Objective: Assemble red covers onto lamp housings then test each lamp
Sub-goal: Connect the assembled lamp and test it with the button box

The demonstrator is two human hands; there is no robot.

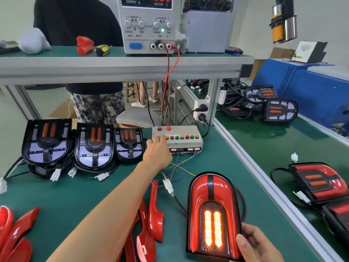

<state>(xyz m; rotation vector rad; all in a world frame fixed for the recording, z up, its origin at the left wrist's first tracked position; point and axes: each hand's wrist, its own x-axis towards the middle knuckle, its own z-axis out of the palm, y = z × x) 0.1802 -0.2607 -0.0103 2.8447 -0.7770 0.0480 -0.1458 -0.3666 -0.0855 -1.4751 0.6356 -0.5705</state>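
Gripping the lit lamp in my right hand, rounded end pointing away lengthwise, my left hand presses the test box with curled fingers.

PSU: "CURRENT A", "VOLTAGE V"

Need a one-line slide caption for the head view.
Left hand presses the test box buttons while the right hand holds a red-covered lamp, its two centre strips lit.

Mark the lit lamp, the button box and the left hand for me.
lit lamp [212, 216], head view, centre of its red cover.
button box [186, 142], head view, bare top face.
left hand [157, 151], head view, back of hand.
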